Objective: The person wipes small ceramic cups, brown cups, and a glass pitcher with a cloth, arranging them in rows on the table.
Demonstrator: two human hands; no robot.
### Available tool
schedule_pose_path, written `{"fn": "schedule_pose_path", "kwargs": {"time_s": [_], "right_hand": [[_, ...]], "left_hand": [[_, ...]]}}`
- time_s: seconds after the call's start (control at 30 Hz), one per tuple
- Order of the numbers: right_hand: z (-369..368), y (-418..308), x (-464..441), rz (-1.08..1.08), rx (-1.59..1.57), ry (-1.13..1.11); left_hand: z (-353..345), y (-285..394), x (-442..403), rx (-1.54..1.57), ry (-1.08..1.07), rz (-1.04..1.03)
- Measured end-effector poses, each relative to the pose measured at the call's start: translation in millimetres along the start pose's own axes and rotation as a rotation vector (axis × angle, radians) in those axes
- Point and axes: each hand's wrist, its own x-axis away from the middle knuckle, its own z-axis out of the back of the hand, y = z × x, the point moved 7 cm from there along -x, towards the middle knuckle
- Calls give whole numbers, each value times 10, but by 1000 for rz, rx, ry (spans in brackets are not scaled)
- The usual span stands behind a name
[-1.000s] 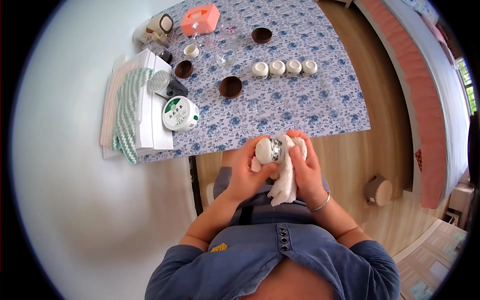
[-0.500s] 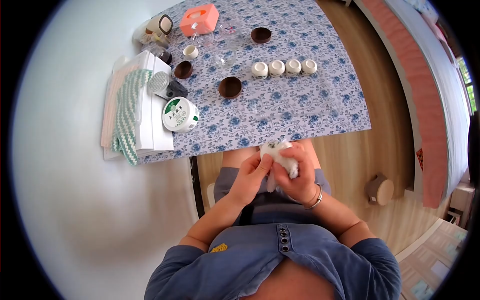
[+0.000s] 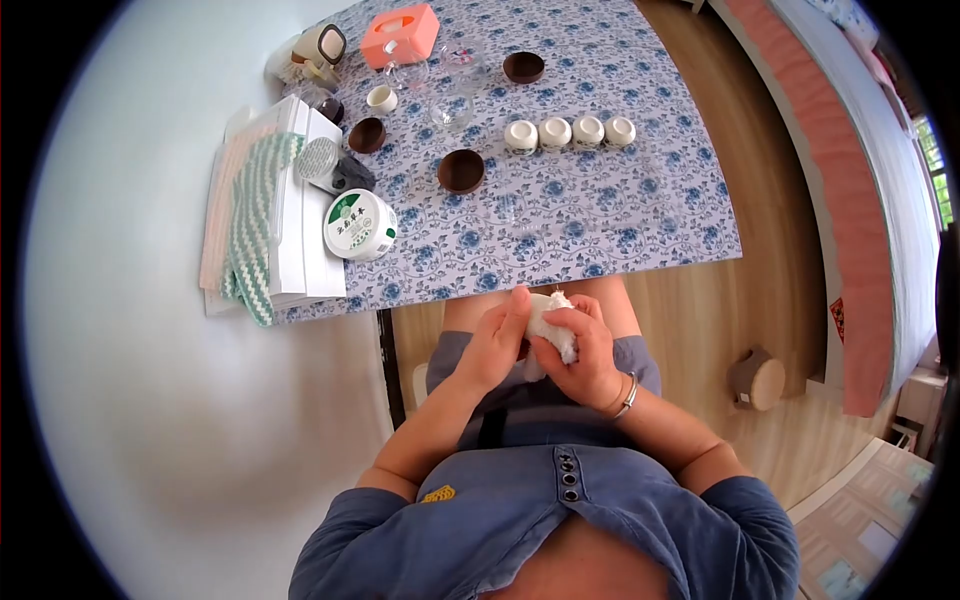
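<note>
Above my lap, just in front of the table edge, my left hand (image 3: 492,346) is closed around a small white cup (image 3: 537,308), with the thumb raised along its side. My right hand (image 3: 588,360) grips a crumpled white cloth or tissue (image 3: 556,338) and presses it against the cup. Part of the cup is hidden behind the fingers and the white material. On the table beyond, several similar white cups (image 3: 555,133) stand upside down in a row.
The flowered tablecloth (image 3: 600,220) bears dark brown bowls (image 3: 461,172), clear glassware (image 3: 450,112), an upright white cup (image 3: 381,99) and a pink tissue box (image 3: 400,35). Along the left edge are a white-and-green tub (image 3: 360,225), a white box (image 3: 308,250) and a green striped cloth (image 3: 262,220).
The cup has turned in my hands, so its printed side no longer shows. My left thumb has moved up, and my right hand has shifted slightly left and down with the white cloth.
</note>
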Motion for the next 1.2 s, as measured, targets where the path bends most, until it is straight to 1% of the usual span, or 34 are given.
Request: {"fn": "schedule_pose_path", "kwargs": {"time_s": [0.03, 0.1, 0.13, 0.2, 0.23, 0.27, 0.3, 0.33, 0.4, 0.43, 0.5, 0.57, 0.6, 0.63, 0.67, 0.73, 0.77, 0.8, 0.87, 0.9, 0.97, 1.0, 1.03, 1.07, 1.1, 1.13, 1.17, 1.2], "right_hand": [[-29, 4, 50, 0, -1, 0], [-9, 224, 170, -378, -268, 144], [12, 195, 142, -378, -267, 145], [10, 232, 108, -555, -444, 119], [68, 44, -56, -118, -48, -13], [113, 84, -103, -120, -47, -14], [81, -47, -142, 82, 35, -129], [19, -173, -123, 285, 113, -242], [8, -160, -102, 313, 125, -244], [8, -133, -99, 279, 111, -253], [-22, -123, -53, 247, 97, -262], [107, 143, 20, -231, -240, 36], [121, 116, -14, -233, -242, 33], [186, 226, -29, -450, -506, 162], [192, 346, 7, -665, -769, 296], [251, 402, -24, -683, -763, 262], [251, 423, -29, -712, -797, 243], [243, 440, -34, -741, -831, 222], [261, 451, -39, -735, -803, 187], [274, 474, -31, -722, -739, 151], [272, 509, -8, -710, -675, 115], [246, 531, 18, -735, -623, 69], [223, 543, 38, -760, -572, 23], [224, 529, 29, -758, -572, 23], [186, 463, -15, -702, -511, -76], [141, 396, -53, -644, -449, -173], [140, 365, -79, -625, -429, -162], [130, 368, -95, -621, -429, -161]], "left_hand": [[-42, 57, 17, -1, 1, 1], [-141, 290, 92, -69, 57, -151], [-164, 289, 85, -69, 57, -151], [-134, 205, 84, 43, 133, -49], [-65, 209, 84, 44, 133, -46], [-18, 120, 73, 94, 13, 90], [-31, 4, 86, 146, -106, 227], [-38, -65, 72, 150, -104, 230], [-17, -265, 41, 270, 7, 337], [-9, -298, 27, 272, 9, 337], [-114, -341, 19, 429, -117, 408], [-142, -285, 21, 443, -129, 395], [-159, -245, 35, 458, -139, 385], [-187, -171, 39, 586, -220, 366], [-176, -160, 34, 584, -220, 366], [-49, -123, -11, 455, -87, 274], [-12, -97, -15, 458, -228, 168], [-55, -59, 0, 458, -229, 166], [5, 181, 32, 155, -14, -116], [20, 176, 29, 158, -12, -118], [14, 358, 72, -287, -22, -411], [16, 368, 76, -286, -21, -411], [7, 439, 109, -427, 18, -495], [-11, 507, 141, -568, 57, -578], [-19, 532, 138, -570, 56, -582], [-31, 577, 146, -688, 100, -618], [-47, 612, 151, -805, 146, -653], [-48, 608, 121, -806, 147, -657]]}}
